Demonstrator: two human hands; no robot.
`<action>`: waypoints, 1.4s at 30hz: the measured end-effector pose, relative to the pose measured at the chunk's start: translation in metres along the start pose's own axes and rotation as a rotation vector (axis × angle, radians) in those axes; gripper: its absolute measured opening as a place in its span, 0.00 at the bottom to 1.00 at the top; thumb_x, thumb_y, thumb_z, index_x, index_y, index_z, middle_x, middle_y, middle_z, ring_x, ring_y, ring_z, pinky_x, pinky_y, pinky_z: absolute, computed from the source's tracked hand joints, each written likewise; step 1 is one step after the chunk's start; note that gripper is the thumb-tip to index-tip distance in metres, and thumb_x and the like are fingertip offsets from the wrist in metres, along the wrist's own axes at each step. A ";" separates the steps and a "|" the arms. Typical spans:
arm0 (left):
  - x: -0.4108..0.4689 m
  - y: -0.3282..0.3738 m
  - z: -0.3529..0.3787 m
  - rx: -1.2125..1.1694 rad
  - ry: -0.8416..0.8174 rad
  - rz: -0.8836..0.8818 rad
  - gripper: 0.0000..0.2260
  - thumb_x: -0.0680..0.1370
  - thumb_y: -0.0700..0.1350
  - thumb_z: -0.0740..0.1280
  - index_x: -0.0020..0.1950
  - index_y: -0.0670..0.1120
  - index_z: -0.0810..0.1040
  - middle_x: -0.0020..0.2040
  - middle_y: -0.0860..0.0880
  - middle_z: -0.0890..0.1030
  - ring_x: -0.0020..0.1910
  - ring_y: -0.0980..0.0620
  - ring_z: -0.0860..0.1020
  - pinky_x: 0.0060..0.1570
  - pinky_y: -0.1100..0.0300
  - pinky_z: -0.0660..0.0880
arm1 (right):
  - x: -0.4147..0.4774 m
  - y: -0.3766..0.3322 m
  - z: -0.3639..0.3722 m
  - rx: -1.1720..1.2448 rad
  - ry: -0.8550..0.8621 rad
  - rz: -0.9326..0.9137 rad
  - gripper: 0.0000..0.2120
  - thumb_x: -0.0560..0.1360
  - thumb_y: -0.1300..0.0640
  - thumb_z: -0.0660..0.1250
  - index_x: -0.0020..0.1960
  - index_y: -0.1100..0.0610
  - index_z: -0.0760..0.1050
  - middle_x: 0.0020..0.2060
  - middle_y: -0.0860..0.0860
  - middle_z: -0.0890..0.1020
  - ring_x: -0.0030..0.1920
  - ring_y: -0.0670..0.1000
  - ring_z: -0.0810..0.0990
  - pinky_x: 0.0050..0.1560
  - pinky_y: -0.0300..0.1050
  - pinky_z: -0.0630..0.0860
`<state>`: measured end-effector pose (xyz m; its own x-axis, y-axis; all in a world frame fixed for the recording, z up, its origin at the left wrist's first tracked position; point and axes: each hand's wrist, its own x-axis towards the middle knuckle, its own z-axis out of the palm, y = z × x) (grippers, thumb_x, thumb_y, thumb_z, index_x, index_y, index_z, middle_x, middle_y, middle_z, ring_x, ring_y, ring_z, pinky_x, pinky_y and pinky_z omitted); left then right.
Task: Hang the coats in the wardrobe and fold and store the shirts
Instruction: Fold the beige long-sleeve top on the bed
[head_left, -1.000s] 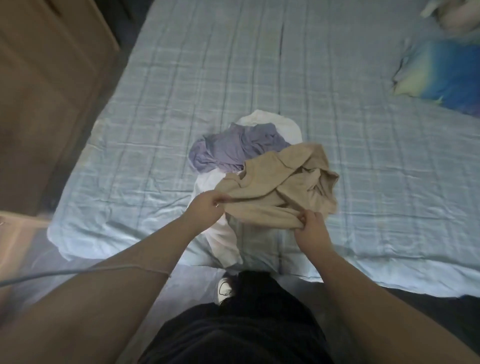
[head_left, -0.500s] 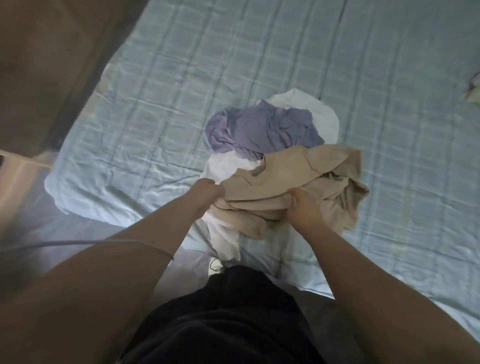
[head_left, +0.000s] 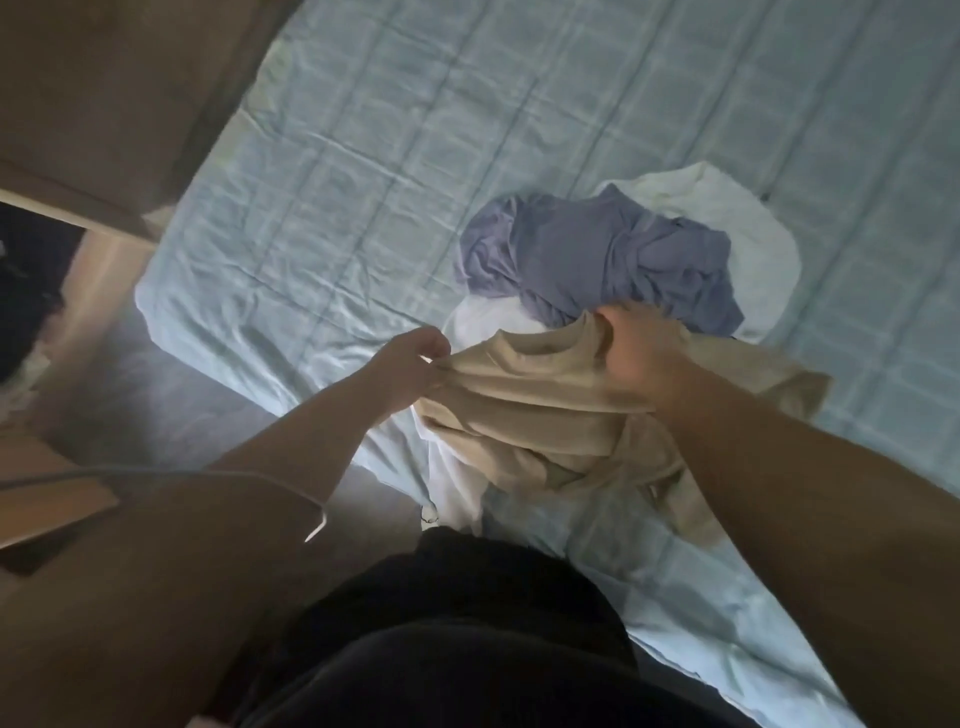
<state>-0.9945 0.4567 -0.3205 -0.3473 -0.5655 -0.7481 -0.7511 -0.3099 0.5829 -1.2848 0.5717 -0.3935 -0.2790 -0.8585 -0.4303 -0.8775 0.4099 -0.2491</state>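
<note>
Head view: the tan shirt (head_left: 540, 410) is being pulled up off the pile (head_left: 597, 260) on the bed (head_left: 322, 156). It is being pinched by the left hand (head_left: 410, 364) and gripped by the right hand (head_left: 636, 356), now moved up to the collar. Folding is likely being started.

Near the bed's (head_left: 363, 156) near edge, toward its left corner: front shirt (head_left: 530, 395), held by your left hand (head_left: 410, 358) at its left end and your right hand (head_left: 639, 358) at its collar. Behind it, crumpled shirt (head_left: 597, 260) on spread shirt (head_left: 727, 208). Wardrobe (head_left: 104, 104) beyond the bed's left edge.
</note>
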 end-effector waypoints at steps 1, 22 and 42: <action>0.000 0.002 0.000 0.011 0.015 -0.011 0.12 0.70 0.36 0.71 0.37 0.53 0.74 0.35 0.55 0.75 0.35 0.54 0.72 0.38 0.59 0.69 | 0.002 0.003 0.002 -0.043 -0.008 0.032 0.15 0.75 0.55 0.62 0.61 0.52 0.75 0.59 0.54 0.78 0.62 0.59 0.75 0.63 0.55 0.70; -0.147 0.069 0.029 0.025 -0.008 0.479 0.09 0.78 0.52 0.70 0.45 0.48 0.85 0.40 0.50 0.79 0.41 0.54 0.76 0.45 0.57 0.69 | -0.242 0.036 -0.131 0.318 0.333 0.056 0.13 0.69 0.48 0.59 0.41 0.58 0.71 0.34 0.54 0.76 0.37 0.55 0.75 0.39 0.51 0.71; -0.402 0.212 0.196 0.381 0.560 1.157 0.09 0.82 0.53 0.58 0.48 0.51 0.74 0.41 0.52 0.77 0.41 0.50 0.72 0.38 0.54 0.64 | -0.580 0.107 -0.249 0.272 1.279 0.357 0.10 0.78 0.50 0.55 0.39 0.53 0.63 0.35 0.50 0.71 0.39 0.54 0.70 0.38 0.48 0.61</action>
<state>-1.1241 0.7677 0.0413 -0.6785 -0.6195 0.3948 -0.3242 0.7348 0.5957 -1.3141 1.0366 0.0453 -0.7683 -0.3153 0.5571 -0.6188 0.5884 -0.5204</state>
